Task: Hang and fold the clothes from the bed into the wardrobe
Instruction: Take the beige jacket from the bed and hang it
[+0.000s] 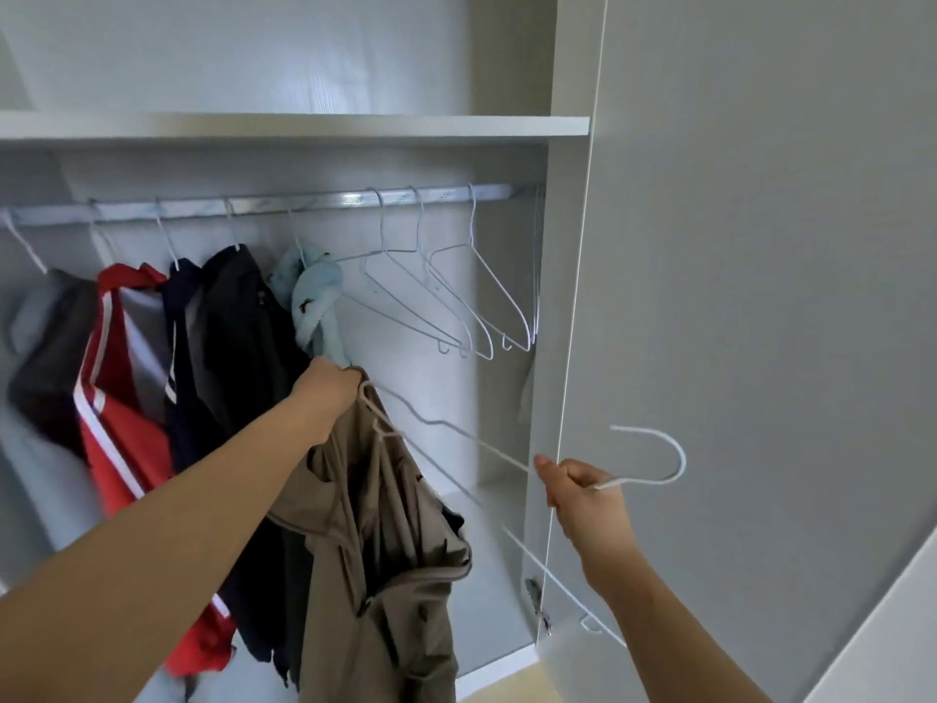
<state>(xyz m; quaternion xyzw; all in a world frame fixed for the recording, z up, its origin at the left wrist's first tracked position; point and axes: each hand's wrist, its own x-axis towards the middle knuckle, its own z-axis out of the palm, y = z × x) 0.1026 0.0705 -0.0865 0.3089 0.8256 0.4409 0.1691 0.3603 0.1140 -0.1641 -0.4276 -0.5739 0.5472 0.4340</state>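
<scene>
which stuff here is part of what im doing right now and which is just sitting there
In use: left hand gripping brown garment; right hand holding white hanger; rail.

Idle: empty hangers, red jacket, black garment, light blue garment, shelf.

This is a home, at a built-in wardrobe point(507, 235) of pale grey board. A metal rail point(304, 204) under a shelf point(304, 125) carries everyday clothes point(238, 337), among them a red jacket point(121, 438) with white stripes, dark tops and a light blue piece, on thin white wire hangers point(499, 289), several of them bare. A tall door point(760, 246) stands open at the right on a small hinge point(535, 596), and a strip of pale floor point(507, 695) shows below.
</scene>
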